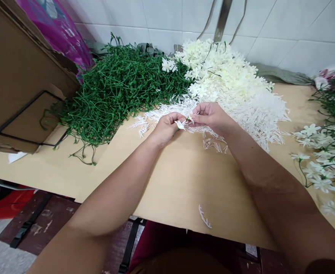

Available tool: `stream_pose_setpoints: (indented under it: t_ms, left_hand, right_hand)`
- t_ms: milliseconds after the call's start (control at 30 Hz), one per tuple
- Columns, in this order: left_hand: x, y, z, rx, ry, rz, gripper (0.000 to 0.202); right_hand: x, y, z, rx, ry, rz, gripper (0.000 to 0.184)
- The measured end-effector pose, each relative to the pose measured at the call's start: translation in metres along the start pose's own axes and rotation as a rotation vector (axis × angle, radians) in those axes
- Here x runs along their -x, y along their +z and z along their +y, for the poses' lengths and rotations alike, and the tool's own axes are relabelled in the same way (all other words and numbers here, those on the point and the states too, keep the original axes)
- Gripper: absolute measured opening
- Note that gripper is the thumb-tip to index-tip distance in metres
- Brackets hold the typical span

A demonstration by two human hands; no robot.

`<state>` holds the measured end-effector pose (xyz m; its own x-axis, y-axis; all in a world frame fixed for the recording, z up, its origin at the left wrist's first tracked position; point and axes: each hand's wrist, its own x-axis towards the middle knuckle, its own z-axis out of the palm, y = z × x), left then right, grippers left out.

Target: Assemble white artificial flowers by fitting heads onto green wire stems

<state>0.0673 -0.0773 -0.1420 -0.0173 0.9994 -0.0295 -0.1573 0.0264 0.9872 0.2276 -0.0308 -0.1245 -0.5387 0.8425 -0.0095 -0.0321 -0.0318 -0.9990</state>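
My left hand (166,127) is closed around a thin green stem with a small white artificial flower (180,124) at its tip. My right hand (210,116) meets it from the right, fingers pinched on a tiny white piece at the flower. Both hands hover over the tan board (184,182), just in front of a heap of white feathery plastic pieces (259,114). Behind that lies a mound of cream flower heads (221,68). A big pile of green plastic stems (113,91) sits to the left.
Finished stems with white flowers (324,160) lie at the right edge. One loose white piece (204,217) rests near the board's front edge. A cardboard box (16,76) stands at the left. White tiled wall behind.
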Motion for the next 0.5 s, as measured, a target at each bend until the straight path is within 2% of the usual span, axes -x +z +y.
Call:
stream_pose_setpoints:
  t_ms: [300, 500]
  left_hand:
    - [-0.003, -0.0019, -0.0044, 0.025, 0.013, -0.009, 0.025]
    - [-0.003, -0.0027, -0.0053, 0.032, 0.011, -0.022, 0.026]
  right_hand:
    - [-0.0021, 0.0034, 0.0033, 0.303, -0.161, 0.097, 0.025]
    - [0.0002, 0.0059, 0.0053, 0.263, -0.133, 0.078, 0.026]
